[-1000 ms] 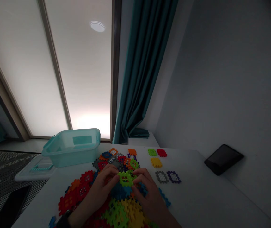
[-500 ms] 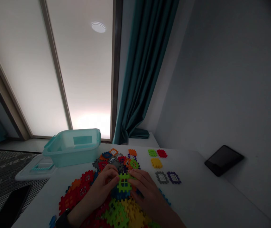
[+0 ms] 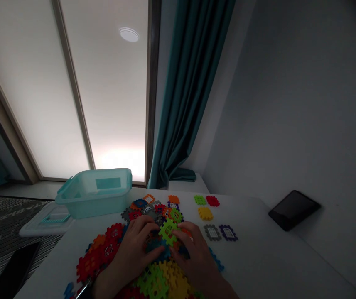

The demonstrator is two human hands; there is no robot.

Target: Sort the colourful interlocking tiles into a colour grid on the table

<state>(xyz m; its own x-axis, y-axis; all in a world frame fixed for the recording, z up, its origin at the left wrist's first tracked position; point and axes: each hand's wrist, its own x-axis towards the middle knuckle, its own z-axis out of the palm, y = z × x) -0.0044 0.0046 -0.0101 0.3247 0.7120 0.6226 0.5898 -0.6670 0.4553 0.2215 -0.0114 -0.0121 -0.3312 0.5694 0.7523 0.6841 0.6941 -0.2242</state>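
Note:
A light green window-shaped building piece (image 3: 168,231) with toothed edges is tilted between my two hands, above the heap. My right hand (image 3: 196,253) has its fingers at the piece's right edge and holds it there. My left hand (image 3: 137,247) is open, thumb stretched away from the fingers, with its fingertips close to the piece's left edge. Under and around both hands lie mixed toothed pieces: red ones (image 3: 87,265) on the left, yellow ones (image 3: 176,280) and green ones (image 3: 153,282) in front. Grey, orange and blue pieces lie behind my hands, partly hidden.
Beyond the heap at left stands a teal plastic bin (image 3: 99,205), with its lid (image 3: 45,220) beside it. Right of the heap lie separate pieces, including a yellow one (image 3: 205,213), a grey frame (image 3: 212,232) and a purple frame (image 3: 228,232). A black tablet-like device (image 3: 294,209) is at right.
The green piece has turned to a tilt and shifted slightly up and right. My left thumb and fingers have come off it and spread apart; my right hand stays at its edge.

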